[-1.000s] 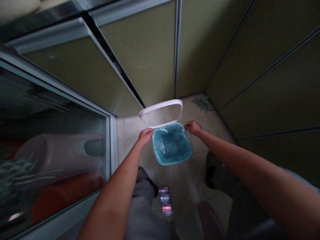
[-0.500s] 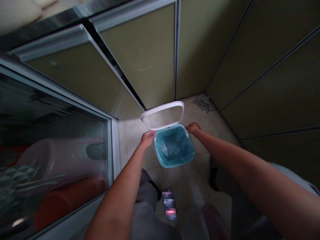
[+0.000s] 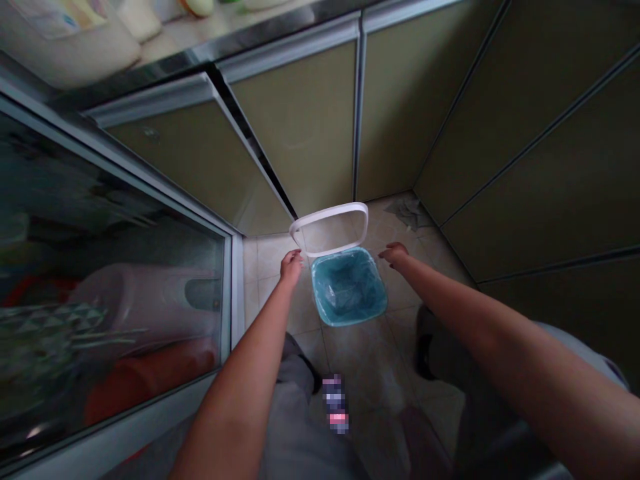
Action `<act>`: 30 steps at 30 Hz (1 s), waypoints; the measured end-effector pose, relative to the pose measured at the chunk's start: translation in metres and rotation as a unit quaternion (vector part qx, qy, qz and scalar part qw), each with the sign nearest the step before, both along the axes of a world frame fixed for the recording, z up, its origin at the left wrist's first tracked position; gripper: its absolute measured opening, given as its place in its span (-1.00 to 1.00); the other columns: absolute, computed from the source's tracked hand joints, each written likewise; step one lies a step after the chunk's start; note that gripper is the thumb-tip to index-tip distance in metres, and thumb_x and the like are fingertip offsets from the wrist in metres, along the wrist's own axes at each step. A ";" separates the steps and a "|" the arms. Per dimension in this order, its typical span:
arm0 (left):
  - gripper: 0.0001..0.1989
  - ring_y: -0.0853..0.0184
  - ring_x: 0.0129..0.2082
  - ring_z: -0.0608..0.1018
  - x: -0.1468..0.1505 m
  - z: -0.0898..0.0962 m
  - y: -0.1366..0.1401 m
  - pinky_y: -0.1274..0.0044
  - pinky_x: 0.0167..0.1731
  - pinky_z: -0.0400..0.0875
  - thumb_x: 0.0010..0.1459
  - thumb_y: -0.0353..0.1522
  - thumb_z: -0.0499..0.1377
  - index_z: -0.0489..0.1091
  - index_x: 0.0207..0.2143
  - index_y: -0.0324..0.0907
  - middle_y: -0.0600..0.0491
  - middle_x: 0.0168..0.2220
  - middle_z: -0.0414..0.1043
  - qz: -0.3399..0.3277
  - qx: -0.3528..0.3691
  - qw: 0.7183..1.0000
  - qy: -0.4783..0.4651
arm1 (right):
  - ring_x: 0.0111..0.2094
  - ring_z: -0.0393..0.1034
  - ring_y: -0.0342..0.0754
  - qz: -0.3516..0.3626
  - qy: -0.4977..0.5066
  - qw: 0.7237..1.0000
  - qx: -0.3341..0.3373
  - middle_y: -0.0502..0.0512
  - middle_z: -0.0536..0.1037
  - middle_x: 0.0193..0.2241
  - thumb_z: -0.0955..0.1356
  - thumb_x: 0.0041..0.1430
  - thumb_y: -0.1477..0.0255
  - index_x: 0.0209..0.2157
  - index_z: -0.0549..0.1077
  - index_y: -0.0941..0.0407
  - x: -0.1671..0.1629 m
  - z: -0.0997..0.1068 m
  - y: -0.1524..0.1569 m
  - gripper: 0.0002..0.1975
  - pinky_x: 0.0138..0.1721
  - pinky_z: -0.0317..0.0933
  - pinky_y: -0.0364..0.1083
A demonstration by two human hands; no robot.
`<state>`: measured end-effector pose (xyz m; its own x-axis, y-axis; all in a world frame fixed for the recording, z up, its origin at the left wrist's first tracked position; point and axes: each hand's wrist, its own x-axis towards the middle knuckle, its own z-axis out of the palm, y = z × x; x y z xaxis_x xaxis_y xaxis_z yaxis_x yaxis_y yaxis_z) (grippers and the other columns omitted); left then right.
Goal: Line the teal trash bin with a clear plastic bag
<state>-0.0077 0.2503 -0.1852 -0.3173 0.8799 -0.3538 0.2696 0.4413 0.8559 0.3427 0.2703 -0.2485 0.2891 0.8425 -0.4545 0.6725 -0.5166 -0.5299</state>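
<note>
A trash bin lined with a blue-green plastic bag (image 3: pixel 350 290) stands on the tiled floor between my feet. The bag is spread inside and folded over the rim. At the back of the bin, a white rim frame (image 3: pixel 330 212) is tilted up, leaning toward the cabinet. My left hand (image 3: pixel 291 268) is beside the bin's back left corner, fingers loosely apart and holding nothing. On the other side, my right hand (image 3: pixel 395 255) is held a little off the back right corner, fingers apart and without anything in them.
Cabinet doors (image 3: pixel 300 120) rise behind the bin, with panels (image 3: pixel 530 167) at the right. A glass door (image 3: pixel 150 300) stands at the left. A grey crumpled cloth (image 3: pixel 411 212) lies in the floor corner. A small pixelated object (image 3: pixel 335 403) is near my left foot.
Both hands have let go of the bag's edge and moved outward, away from the bin. The view has tilted up slightly, showing more of the countertop.
</note>
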 end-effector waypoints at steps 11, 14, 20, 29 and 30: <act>-0.42 0.41 -0.45 0.54 0.007 0.063 -0.030 0.58 -0.44 0.38 0.31 0.03 -0.03 0.42 0.12 -0.15 -0.07 -0.20 0.56 0.006 -0.010 0.992 -0.129 | -0.59 0.24 -0.25 -0.054 0.254 0.955 0.146 0.16 0.58 -0.25 0.33 0.24 0.50 0.20 0.42 0.13 -0.005 0.160 -0.025 -0.52 -0.51 0.33 -0.20; -0.46 0.41 -0.47 0.54 0.008 0.057 -0.045 0.59 -0.49 0.34 0.25 -0.01 0.08 0.46 0.08 -0.18 -0.06 -0.23 0.58 -0.023 -0.016 0.996 -0.079 | -0.58 0.29 -0.25 0.019 0.271 0.956 0.116 0.23 0.62 -0.21 0.30 0.30 0.48 0.13 0.46 0.20 -0.003 0.179 -0.046 -0.61 -0.54 0.30 -0.25; -0.57 0.27 -0.29 0.62 0.005 0.031 -0.098 0.49 -0.25 0.46 0.01 -0.22 0.35 0.55 -0.06 -0.20 -0.03 -0.26 0.61 -0.128 -0.027 0.991 0.036 | -0.49 0.45 -0.17 0.191 0.084 0.978 0.013 0.13 0.64 -0.30 0.35 0.25 0.50 -0.01 0.57 0.18 0.000 0.152 -0.098 -0.70 -0.43 0.31 -0.22; 0.17 -0.11 0.29 0.37 -0.012 0.025 -0.153 0.27 0.19 0.28 -0.13 -0.07 0.48 0.00 0.44 -0.12 -0.31 0.36 0.19 -0.354 -0.105 0.881 0.297 | -0.08 0.54 0.07 0.385 -0.133 0.913 -0.042 0.12 0.64 -0.10 0.46 0.14 0.31 0.06 0.56 -0.02 -0.001 0.102 -0.134 -0.58 -0.10 0.34 -0.08; 0.15 -0.09 0.28 0.38 -0.011 0.029 -0.153 0.29 0.18 0.29 -0.05 -0.04 0.43 -0.07 0.46 -0.12 -0.31 0.37 0.16 -0.361 -0.097 0.874 0.309 | -0.09 0.54 0.07 0.384 -0.134 0.912 -0.043 0.11 0.64 -0.11 0.45 0.15 0.31 0.03 0.57 -0.01 -0.002 0.103 -0.132 -0.62 -0.11 0.33 -0.09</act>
<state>-0.0185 0.0975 -0.1565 0.1130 0.8719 -0.4764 0.9230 0.0854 0.3752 0.3403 0.1386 -0.1453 -0.2618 0.8073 -0.5290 0.9532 0.1301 -0.2731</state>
